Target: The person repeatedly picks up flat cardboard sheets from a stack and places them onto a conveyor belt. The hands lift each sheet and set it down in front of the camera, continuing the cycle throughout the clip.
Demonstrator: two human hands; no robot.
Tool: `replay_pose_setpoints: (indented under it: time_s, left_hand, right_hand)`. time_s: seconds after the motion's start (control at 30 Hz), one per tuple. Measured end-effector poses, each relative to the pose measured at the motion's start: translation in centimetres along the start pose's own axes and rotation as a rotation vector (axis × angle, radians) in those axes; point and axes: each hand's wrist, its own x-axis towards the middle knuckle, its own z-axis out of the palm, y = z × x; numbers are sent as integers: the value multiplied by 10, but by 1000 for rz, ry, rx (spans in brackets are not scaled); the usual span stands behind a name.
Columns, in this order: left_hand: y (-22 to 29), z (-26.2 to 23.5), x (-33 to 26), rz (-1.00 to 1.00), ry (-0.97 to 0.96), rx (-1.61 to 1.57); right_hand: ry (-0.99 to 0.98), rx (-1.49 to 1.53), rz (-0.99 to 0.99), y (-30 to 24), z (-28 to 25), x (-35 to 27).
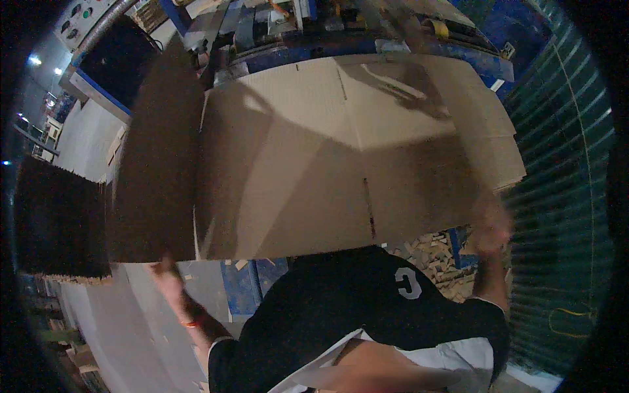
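A large, flat, pale brown corrugated cardboard sheet (314, 170), creased and slotted like an unfolded box, fills the middle of the view, held up chest-high and spread wide, so one hand takes each end. Behind its top edge sits a blue industrial machine (419, 52), close enough that the sheet seems to rest against it. To the right runs a green ribbed metal wall (557, 196). A dark stack of cardboard sheets (62, 223) stands at the left. The left hand (169, 274) meets the sheet's lower left corner from beneath; whether its fingers clamp the edge cannot be told. The right hand (491, 226), blurred, sits at the right edge, grip likewise unclear. Wood scraps (436, 255) litter the floor below.
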Motion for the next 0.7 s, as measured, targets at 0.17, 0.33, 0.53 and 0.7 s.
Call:
replay_pose_setpoints:
  time_s: [0.17, 0.33, 0.53, 0.7]
  left_hand:
    - [23, 112, -34, 608, -732, 780]
    - [37, 138, -29, 729, -887, 906]
    - [22, 152, 10, 755, -826, 848]
    - [14, 197, 60, 775, -742, 675]
  right_hand:
    - [-536, -35, -482, -6, 74, -7]
    - [-564, -15, -447, 12, 88, -7]
    - [-653, -212, -348, 59, 116, 33]
    - [-588, -265, -314, 93, 148, 95]
